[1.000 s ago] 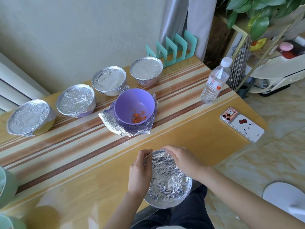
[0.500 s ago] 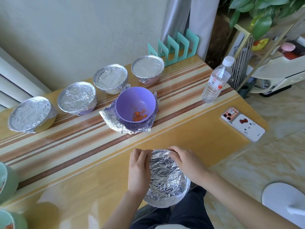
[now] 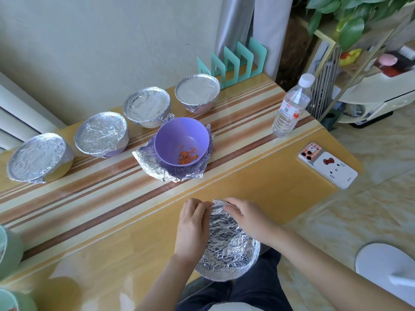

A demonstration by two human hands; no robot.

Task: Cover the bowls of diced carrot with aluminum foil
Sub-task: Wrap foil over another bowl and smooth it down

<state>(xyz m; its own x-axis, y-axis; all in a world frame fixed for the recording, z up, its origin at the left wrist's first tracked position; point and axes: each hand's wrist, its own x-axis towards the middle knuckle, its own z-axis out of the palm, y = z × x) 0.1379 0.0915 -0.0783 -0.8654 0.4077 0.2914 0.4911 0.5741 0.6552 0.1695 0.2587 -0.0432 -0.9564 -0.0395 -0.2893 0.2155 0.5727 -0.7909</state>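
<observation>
Crumpled foil (image 3: 226, 248) is pinched at its far rim by the left hand (image 3: 193, 230) and right hand (image 3: 249, 218), fingers curled, on the near side of the uncovered purple bowl (image 3: 183, 141) of diced carrot (image 3: 187, 157).

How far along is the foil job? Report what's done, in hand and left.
Done: four foil-covered bowls stand in the back row. In hand: the left hand and right hand pinch the far rim of a crumpled foil piece. Left: the purple bowl of diced carrot sits uncovered on another foil sheet.
</observation>
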